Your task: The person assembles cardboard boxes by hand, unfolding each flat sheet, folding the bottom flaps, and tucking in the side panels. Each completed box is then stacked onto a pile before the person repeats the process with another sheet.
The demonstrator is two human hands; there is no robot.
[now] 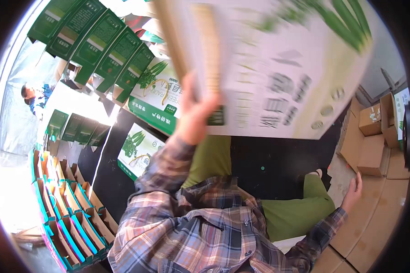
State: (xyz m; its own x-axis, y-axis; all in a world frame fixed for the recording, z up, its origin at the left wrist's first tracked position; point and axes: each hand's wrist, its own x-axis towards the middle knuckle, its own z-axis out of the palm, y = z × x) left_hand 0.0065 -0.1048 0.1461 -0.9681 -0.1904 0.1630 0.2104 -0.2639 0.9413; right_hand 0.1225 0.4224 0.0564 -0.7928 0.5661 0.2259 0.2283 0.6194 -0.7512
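Harsh white light pours in from the left, washing out the plastic sheeting (20,113) and the floor near the open cardboard trays (73,218), where detail is lost to glare. The right side is dimmer and more even, the brown boxes (373,214) softly lit. Motion blur smears the lettering on the raised white carton (278,95) and softens the left hand (196,113); the plaid shirt (200,232) looks crisper. Fisheye distortion bends straight edges toward the rim, and black vignetting swallows the corners.
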